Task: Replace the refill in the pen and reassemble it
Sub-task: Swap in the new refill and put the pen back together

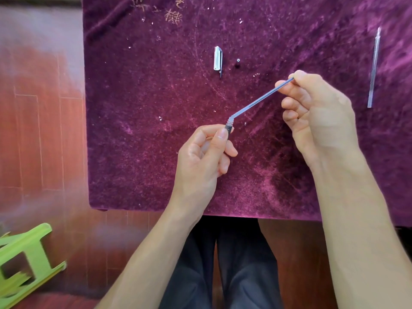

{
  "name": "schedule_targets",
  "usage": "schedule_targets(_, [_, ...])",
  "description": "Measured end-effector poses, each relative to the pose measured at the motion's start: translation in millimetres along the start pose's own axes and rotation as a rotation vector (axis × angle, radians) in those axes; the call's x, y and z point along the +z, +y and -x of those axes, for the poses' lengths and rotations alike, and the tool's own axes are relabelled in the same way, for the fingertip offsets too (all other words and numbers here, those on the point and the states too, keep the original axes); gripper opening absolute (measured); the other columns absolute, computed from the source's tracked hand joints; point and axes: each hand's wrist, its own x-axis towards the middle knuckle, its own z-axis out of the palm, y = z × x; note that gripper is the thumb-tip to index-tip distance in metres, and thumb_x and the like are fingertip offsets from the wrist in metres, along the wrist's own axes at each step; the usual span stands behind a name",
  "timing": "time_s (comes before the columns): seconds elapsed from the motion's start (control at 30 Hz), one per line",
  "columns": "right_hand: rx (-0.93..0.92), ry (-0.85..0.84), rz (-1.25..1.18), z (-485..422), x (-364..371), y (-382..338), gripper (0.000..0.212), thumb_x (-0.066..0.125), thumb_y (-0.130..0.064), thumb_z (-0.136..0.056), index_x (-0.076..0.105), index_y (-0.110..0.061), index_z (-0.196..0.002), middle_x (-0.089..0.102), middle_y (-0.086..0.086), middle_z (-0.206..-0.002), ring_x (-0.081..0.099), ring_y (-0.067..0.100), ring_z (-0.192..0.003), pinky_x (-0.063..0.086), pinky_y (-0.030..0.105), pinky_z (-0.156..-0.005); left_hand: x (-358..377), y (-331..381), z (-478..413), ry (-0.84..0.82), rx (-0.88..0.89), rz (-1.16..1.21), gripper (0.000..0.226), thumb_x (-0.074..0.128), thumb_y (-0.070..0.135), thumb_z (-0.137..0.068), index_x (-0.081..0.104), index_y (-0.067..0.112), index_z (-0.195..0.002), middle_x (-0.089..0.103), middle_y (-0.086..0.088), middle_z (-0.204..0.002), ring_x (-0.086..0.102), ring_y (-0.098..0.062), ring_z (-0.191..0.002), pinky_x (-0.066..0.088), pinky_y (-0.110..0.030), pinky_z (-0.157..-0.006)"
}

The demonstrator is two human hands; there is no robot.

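Observation:
My left hand point(206, 152) pinches the dark grip section of the pen point(229, 128), threaded end up. A thin blue-grey refill point(260, 100) sticks out of that end and slants up to the right, bent where it enters. My right hand point(312, 112) grips the refill's far end between thumb and forefinger. On the purple cloth beyond lie the clear pen cap with clip point(217, 59) and a small dark end piece point(237, 62). A long clear barrel or second refill point(374, 68) lies at the far right.
The purple velvet cloth point(145, 130) covers the table, whose near edge runs just above my knees. Red wooden floor lies to the left, with a green plastic stool point(24, 259) tipped at the lower left.

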Motion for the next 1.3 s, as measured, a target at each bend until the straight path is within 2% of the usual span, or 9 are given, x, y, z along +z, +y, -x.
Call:
schedule_targets(0.33, [-0.032, -0.016, 0.044, 0, -4, -2, 0.016, 0.068, -0.016, -0.101, 0.075, -0.018, -0.086, 0.083, 0.006, -0.087, 0.062, 0.005, -0.058, 0.043, 0.014, -0.051, -1, -1, 3, -0.018, -0.005, -0.023, 0.015, 0.054, 0.022, -0.105, 0.067, 0.017, -0.102, 0.067, -0.002, -0.077, 0.047, -0.007, -0.053, 0.037, -0.017, -0.047])
schedule_targets(0.57, [-0.184, -0.066, 0.164, -3, -5, -8, 0.012, 0.069, -0.017, -0.101, 0.072, -0.019, -0.089, 0.081, 0.004, -0.088, 0.059, 0.007, -0.058, 0.041, 0.015, -0.053, -5, -6, 0, -0.033, 0.008, -0.074, 0.015, 0.056, 0.022, -0.104, 0.069, 0.017, -0.101, 0.068, 0.000, -0.075, 0.047, -0.006, -0.052, 0.039, -0.013, -0.050])
schedule_targets(0.8, [-0.286, -0.140, 0.216, -9, -4, -16, 0.007, 0.072, -0.020, -0.100, 0.077, -0.018, -0.096, 0.079, 0.005, -0.089, 0.059, 0.007, -0.059, 0.041, 0.017, -0.054, 0, -7, 2, -0.064, 0.011, -0.089, 0.016, 0.055, 0.022, -0.105, 0.070, 0.015, -0.102, 0.067, -0.002, -0.075, 0.046, -0.006, -0.051, 0.037, -0.011, -0.050])
schedule_targets(1.3, [-0.223, -0.255, 0.283, 4, -1, 0, 0.006, 0.077, -0.018, -0.097, 0.081, -0.016, -0.093, 0.075, 0.002, -0.086, 0.054, 0.007, -0.064, 0.040, 0.020, -0.057, 10, -9, 8, -0.069, -0.013, -0.011, 0.018, 0.055, 0.021, -0.105, 0.067, 0.009, -0.111, 0.068, 0.002, -0.076, 0.049, -0.007, -0.053, 0.039, -0.015, -0.048])
